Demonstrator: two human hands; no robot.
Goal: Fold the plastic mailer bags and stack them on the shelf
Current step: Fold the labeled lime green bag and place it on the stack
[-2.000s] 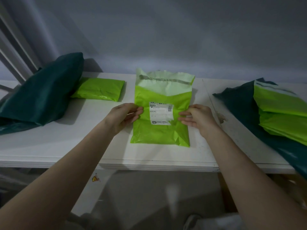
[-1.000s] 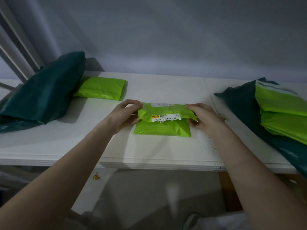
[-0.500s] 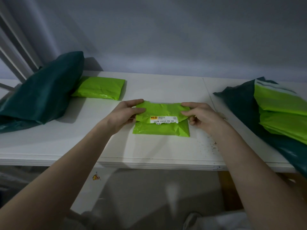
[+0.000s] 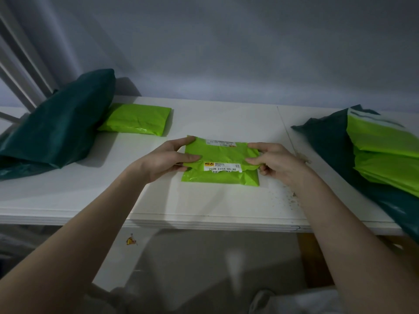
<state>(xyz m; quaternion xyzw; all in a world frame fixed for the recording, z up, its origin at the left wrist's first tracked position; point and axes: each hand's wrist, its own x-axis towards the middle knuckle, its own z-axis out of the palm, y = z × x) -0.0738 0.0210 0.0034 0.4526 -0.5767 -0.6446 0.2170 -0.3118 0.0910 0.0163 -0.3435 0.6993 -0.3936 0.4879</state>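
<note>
A lime-green mailer bag (image 4: pixel 221 155) with a white label lies folded over on the white shelf (image 4: pixel 204 205), its top flap lying over the lower half. My left hand (image 4: pixel 167 158) pinches its left edge, thumb on top. My right hand (image 4: pixel 272 160) pinches the right edge the same way. One folded green mailer (image 4: pixel 138 118) lies at the back left. Unfolded green mailers (image 4: pixel 383 150) lie piled at the right.
A dark green bag (image 4: pixel 61 123) leans at the left end of the shelf. Another dark green bag (image 4: pixel 326 137) lies under the pile at the right. The grey wall stands close behind. Crumbs speckle the shelf near my right wrist.
The mailer lay flat and full length two seconds ago. Both hands have folded its top half down toward me and now hold the fold by its side edges.
</note>
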